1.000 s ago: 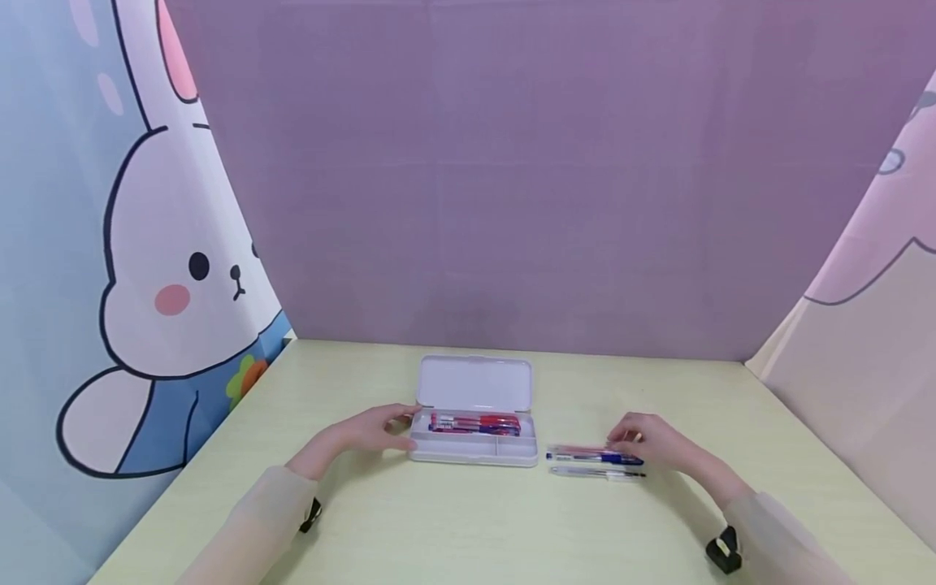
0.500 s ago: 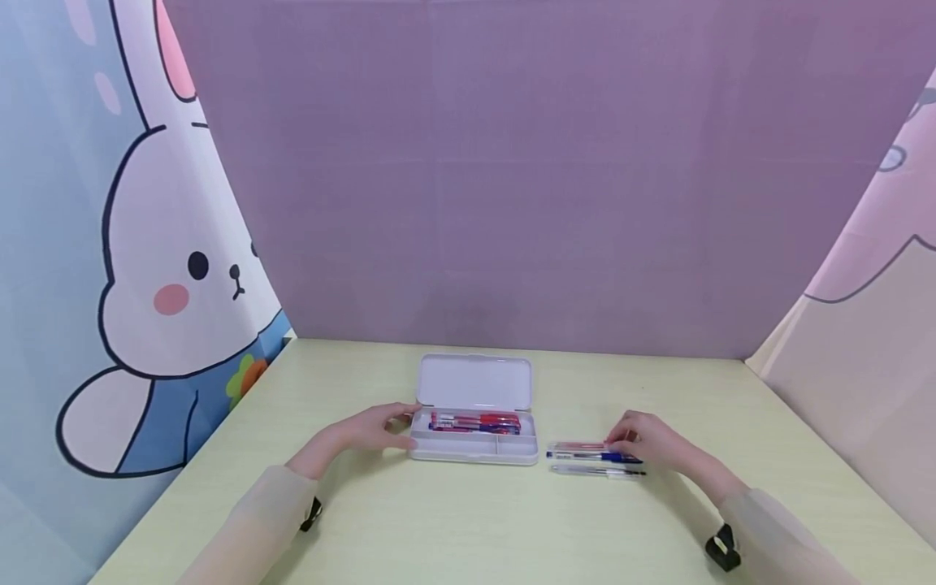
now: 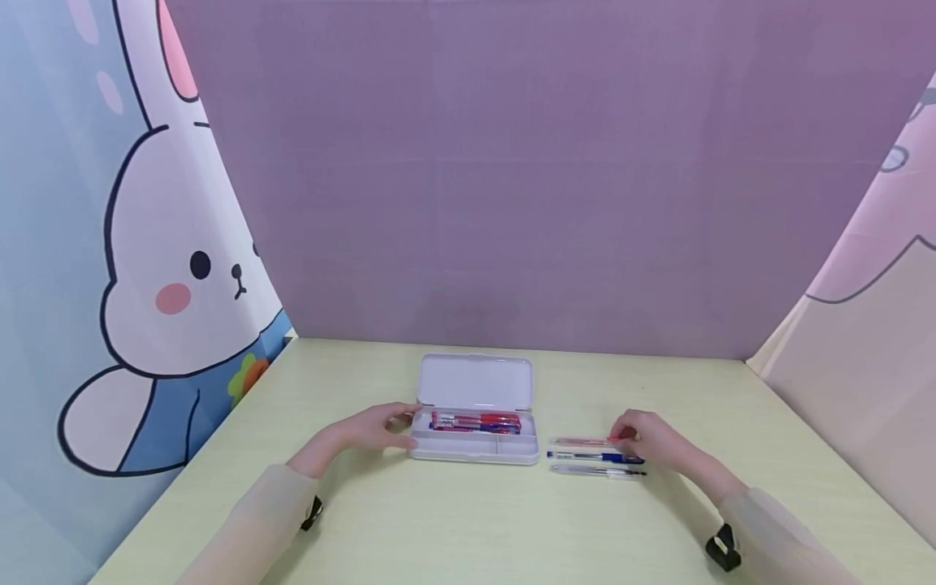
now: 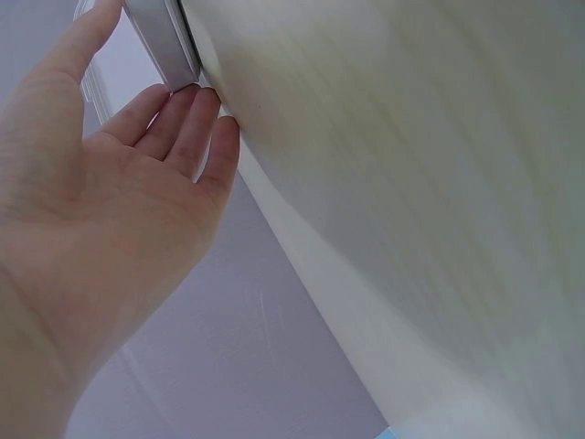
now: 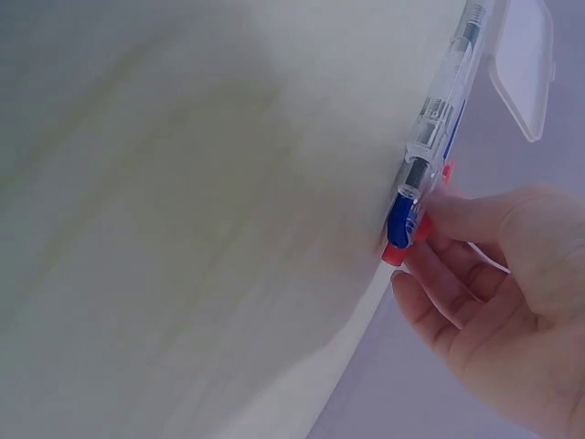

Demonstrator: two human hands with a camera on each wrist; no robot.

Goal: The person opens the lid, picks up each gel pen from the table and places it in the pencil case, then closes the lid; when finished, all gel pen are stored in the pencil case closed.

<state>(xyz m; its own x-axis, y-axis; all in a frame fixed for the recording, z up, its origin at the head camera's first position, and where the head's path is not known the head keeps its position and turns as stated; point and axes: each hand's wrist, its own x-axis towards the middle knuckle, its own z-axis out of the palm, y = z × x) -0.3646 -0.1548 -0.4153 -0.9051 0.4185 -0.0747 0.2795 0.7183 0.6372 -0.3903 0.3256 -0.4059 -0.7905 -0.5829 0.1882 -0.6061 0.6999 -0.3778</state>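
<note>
A white pencil case point(image 3: 475, 457) lies on the table with its lid point(image 3: 475, 382) raised and several red and blue pens point(image 3: 475, 422) in the rear compartment. My left hand point(image 3: 371, 429) touches the case's left end with thumb and fingertips spread; the left wrist view shows these fingers point(image 4: 192, 133) against the case's end. To the right, my right hand point(image 3: 651, 439) pinches the capped end of a red pen point(image 3: 581, 442). In front of that pen lie a blue pen point(image 3: 592, 457) and a clear pen with a dark tip point(image 3: 595, 470), roughly parallel.
The pale wooden table point(image 3: 468, 528) meets a purple cloth backdrop point(image 3: 468, 203) at its far edge. A rabbit-print curtain point(image 3: 168, 268) hangs at the left, and a pink and cream one point(image 3: 877, 325) at the right. A black strap piece point(image 3: 724, 548) sits by the right sleeve.
The red pen has shifted slightly away from the blue pen, leaving a wider gap, with my right hand on it. My left hand and the case have stayed in place.
</note>
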